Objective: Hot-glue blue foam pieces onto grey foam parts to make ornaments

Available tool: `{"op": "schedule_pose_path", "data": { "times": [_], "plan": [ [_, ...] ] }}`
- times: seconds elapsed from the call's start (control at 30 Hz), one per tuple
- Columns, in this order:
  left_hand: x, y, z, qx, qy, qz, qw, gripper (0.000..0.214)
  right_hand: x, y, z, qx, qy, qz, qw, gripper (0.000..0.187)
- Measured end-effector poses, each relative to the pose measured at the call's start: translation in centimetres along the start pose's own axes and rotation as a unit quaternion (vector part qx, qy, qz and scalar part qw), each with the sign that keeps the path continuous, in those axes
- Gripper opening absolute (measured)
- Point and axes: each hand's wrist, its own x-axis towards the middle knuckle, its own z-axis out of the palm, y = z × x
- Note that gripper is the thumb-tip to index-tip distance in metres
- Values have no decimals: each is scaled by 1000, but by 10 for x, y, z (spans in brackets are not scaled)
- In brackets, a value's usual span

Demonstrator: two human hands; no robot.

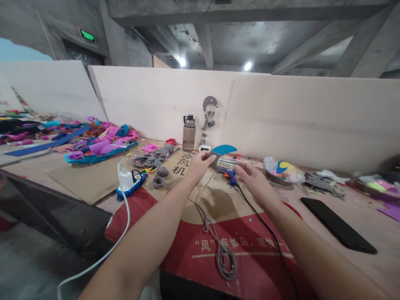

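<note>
My left hand (200,163) is closed, with thumb and fingers pinching a small grey felt piece (214,161). Just behind it shows a blue rounded piece (225,148); whether the two touch I cannot tell. A grey cord (204,216) runs down from near that hand to a loose coil on the red part of the cardboard. My right hand (250,175) hovers with fingers apart, holding nothing that I can see. Close to its left lies a blue glue gun (230,176), its black cable trailing toward me under my right forearm.
A bottle (188,135) stands at the back beside a hanging grey moon ornament (210,104). Left are a blue power strip (131,186), grey yarn (158,181) and heaped felt scraps (103,143). On the right are a bowl of scraps (283,177) and a black phone (337,225).
</note>
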Motion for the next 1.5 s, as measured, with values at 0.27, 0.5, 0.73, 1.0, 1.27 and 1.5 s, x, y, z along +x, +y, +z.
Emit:
{"op": "schedule_pose_path", "data": {
  "times": [0.27, 0.5, 0.73, 1.0, 1.27, 1.5],
  "plan": [
    [-8, -2, 9, 15, -85, -22, 996, 21, 13, 6, 41, 302, 40, 58, 951, 40],
    [-18, 3, 24, -107, -96, -150, 978, 31, 4, 2, 25, 370, 43, 91, 924, 40],
    [-19, 9, 22, -89, -88, -142, 982, 21, -2, -8, 27, 422, 3, 108, 900, 44],
    [-18, 15, 22, -110, -59, -187, 974, 10, 4, 3, 21, 290, 27, 98, 952, 36],
    [-11, 16, 16, -156, -6, -258, 954, 14, 16, 18, 13, 192, 90, 62, 975, 33],
    [-7, 28, 9, -279, 34, -341, 897, 17, 17, 15, 6, 153, 68, 25, 986, 39]
  ]
}}
